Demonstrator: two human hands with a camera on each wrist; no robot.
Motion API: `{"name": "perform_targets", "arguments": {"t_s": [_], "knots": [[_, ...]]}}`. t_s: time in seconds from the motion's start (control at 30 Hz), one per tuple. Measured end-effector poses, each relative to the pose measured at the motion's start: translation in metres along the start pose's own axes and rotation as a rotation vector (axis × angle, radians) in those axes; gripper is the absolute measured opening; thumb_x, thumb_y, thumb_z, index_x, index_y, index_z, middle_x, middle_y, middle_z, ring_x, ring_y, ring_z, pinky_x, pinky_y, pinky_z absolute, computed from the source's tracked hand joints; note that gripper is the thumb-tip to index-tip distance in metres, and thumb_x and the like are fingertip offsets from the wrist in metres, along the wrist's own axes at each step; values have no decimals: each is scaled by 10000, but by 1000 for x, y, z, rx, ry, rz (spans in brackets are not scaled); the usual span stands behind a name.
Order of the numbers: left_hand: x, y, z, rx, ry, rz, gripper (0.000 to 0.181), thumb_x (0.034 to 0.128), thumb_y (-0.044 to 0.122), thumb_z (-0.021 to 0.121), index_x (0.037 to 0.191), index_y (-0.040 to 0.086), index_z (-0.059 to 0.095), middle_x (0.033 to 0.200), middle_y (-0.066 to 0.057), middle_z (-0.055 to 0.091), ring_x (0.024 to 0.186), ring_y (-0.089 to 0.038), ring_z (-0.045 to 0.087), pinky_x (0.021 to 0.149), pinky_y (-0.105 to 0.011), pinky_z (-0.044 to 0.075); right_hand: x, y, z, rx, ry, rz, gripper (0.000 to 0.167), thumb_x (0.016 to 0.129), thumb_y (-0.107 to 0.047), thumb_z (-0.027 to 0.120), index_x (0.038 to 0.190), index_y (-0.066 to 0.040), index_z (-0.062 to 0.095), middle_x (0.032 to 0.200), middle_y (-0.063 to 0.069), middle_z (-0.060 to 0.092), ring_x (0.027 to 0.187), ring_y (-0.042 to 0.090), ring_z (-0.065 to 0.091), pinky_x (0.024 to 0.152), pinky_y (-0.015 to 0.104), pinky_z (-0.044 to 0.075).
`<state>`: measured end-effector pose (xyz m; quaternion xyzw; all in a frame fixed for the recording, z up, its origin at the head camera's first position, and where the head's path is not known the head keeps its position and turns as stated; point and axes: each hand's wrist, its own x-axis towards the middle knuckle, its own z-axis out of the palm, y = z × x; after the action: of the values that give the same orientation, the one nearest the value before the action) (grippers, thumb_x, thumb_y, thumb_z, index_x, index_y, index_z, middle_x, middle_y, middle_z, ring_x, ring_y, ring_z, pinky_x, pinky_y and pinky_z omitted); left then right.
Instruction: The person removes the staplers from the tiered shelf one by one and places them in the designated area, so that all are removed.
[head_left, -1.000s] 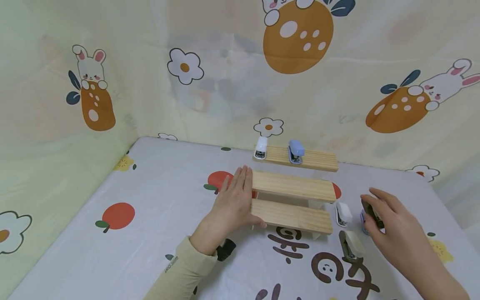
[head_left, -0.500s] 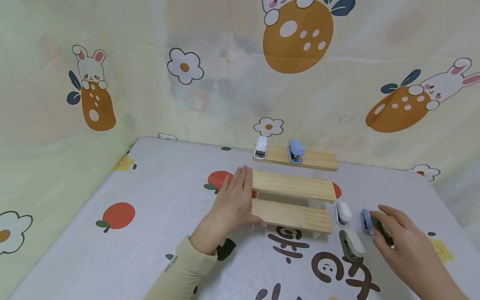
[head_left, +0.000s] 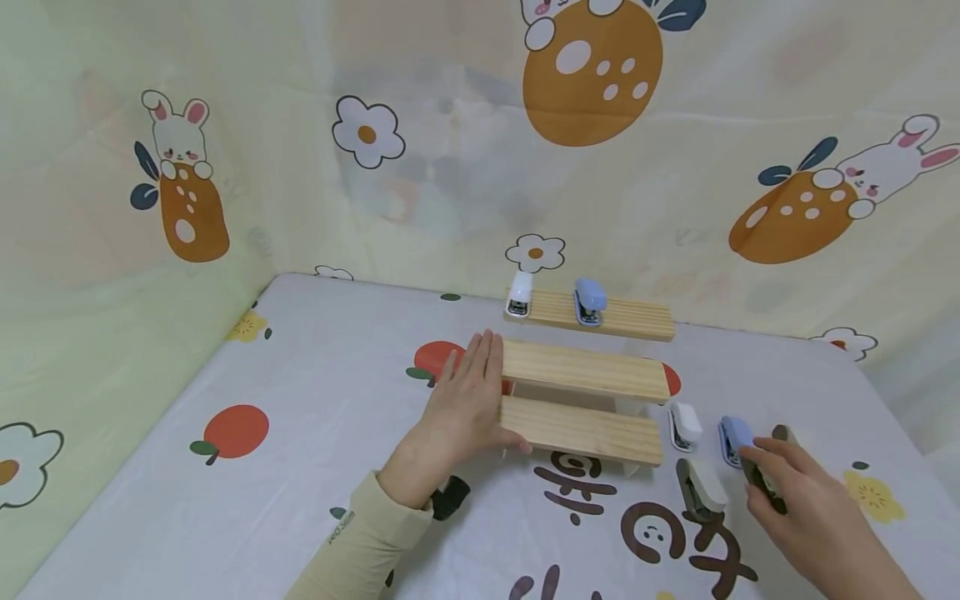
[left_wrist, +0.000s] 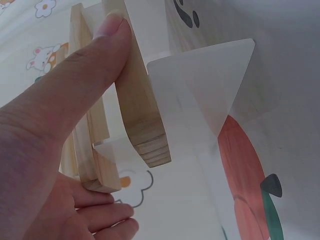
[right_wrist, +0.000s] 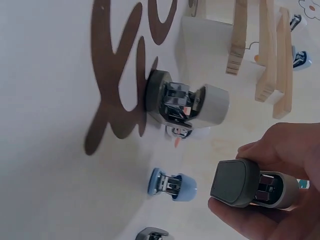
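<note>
My left hand (head_left: 465,404) lies with straight fingers along the left end of a tiered wooden rack (head_left: 585,371). Its thumb (left_wrist: 107,42) presses the front plank (left_wrist: 142,115). At the right, my right hand (head_left: 813,504) holds a stapler (right_wrist: 235,182) with a dark grey base and pale top, between thumb and fingers. Left of that hand stand a blue stapler (head_left: 735,440), a white stapler (head_left: 685,427) and a larger beige-topped stapler (head_left: 702,490). Behind the right hand, part of another dark-edged stapler (head_left: 785,433) shows.
On the rear plank (head_left: 637,318) stand a white stapler (head_left: 520,293) and a light-blue stapler (head_left: 590,300). Translucent side panels (left_wrist: 195,85) support the rack. Printed cloth covers the table (head_left: 337,358), and a patterned curtain (head_left: 450,208) rises behind it.
My right hand has moved right and then nearer to me, carrying the stapler away from the blue one. Another stapler has come into view behind it. My left hand keeps its place.
</note>
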<state>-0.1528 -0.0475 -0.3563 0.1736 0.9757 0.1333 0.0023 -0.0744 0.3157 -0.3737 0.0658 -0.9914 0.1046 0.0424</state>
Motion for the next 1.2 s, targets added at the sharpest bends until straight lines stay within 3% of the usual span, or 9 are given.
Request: {"name": "perform_targets", "arguments": {"t_s": [0.17,0.4,0.67,1.2], "knots": [[1,0,0,-2,1,0,1417,570,623,878,1570,-29,114,1657,-177,153,1543,-309,161,1246,-498,180,-2,1,5,23,-58,12,420,829,-55,713,1207,94,609,1269,342,497,1090,536,523,861,687,473],[0,0,1,-7,-2,-1,1411,575,616,880,1571,-27,113,1658,-173,150,1545,-307,157,1246,-498,180,4,-2,10,25,-183,87,447,845,-68,729,1234,105,593,1280,363,495,1100,529,515,880,646,496],[1,0,1,0,-4,-4,1407,577,612,883,1571,-24,116,1658,-171,153,1544,-306,160,1245,-499,184,5,5,16,12,-155,69,432,810,-39,748,1190,111,606,1221,345,536,1052,505,555,850,630,514],[0,0,0,-2,-8,-6,1407,580,611,883,1572,-23,114,1659,-170,149,1545,-306,156,1246,-499,179,8,11,27,12,-136,57,430,792,-12,765,1176,111,619,1221,351,525,1119,547,525,887,663,477]]}}
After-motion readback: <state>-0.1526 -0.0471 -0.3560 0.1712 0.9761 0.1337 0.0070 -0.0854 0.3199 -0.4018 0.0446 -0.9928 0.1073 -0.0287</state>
